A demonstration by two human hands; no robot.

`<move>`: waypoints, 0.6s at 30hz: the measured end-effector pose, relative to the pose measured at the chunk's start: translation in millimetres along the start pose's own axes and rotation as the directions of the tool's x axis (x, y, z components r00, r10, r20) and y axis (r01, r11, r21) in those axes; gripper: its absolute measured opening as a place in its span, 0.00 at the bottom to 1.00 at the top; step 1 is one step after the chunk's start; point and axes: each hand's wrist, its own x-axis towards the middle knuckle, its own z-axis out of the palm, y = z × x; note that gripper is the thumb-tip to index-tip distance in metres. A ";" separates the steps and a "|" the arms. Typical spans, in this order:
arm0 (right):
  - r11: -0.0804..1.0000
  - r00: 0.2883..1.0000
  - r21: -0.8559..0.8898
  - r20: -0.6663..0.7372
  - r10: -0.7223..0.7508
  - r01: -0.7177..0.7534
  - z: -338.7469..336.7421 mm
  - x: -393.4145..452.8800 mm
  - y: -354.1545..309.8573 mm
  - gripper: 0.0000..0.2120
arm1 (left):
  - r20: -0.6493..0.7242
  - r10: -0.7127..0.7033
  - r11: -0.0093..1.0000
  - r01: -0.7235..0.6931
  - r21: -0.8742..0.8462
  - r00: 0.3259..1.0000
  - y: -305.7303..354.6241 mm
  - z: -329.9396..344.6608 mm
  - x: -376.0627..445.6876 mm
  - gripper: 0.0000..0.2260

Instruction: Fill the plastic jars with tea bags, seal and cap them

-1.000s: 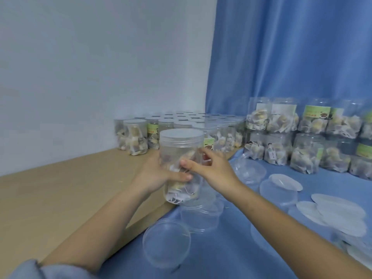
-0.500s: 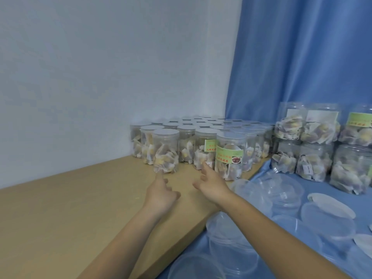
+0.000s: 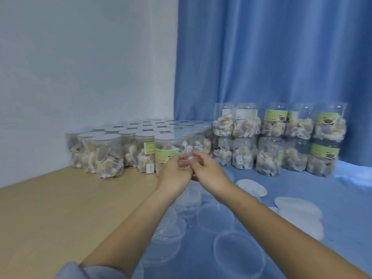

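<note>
Soft, even, bluish light; slight blur, wide-angle bending at edges.

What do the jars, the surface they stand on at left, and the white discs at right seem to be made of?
Jars: clear glossy plastic; the tea bags show through. Surface: pale matte wood or laminate, by its tan tone. White discs: thin, matte, opaque; probably foam or paper seals.

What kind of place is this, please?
Probably a small home packing station, not a factory: rows of capped jars of tea bags on a wooden table, loose lids on blue cloth, a curtain behind.
</note>
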 end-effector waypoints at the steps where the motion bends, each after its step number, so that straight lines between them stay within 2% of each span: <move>1: 1.000 0.999 -0.006 -0.033 0.003 -0.003 -22.3 -1.9 4.0 0.18 | 0.030 0.010 0.999 -0.009 -0.030 0.999 7.4 21.0 0.9 0.11; 7: 0.998 0.978 0.021 -0.199 0.066 -0.064 -147.4 -14.6 32.2 0.17 | 0.210 0.039 0.994 -0.016 -0.110 0.977 44.6 147.3 8.7 0.09; 12: 0.994 0.941 0.080 -0.324 0.103 -0.081 -213.4 -14.9 63.2 0.20 | 0.395 -0.087 0.980 0.149 -0.129 0.914 55.7 219.3 28.4 0.10; 14: 0.989 0.923 0.123 -0.364 0.126 -0.086 -231.2 -8.7 78.9 0.21 | 0.406 -0.098 0.987 0.139 -0.074 0.909 52.3 241.8 43.9 0.17; 18: 0.962 0.889 0.251 -0.408 0.208 -0.110 -255.7 6.4 109.2 0.24 | 0.432 -0.065 0.987 -0.005 0.159 0.900 46.7 280.0 85.2 0.32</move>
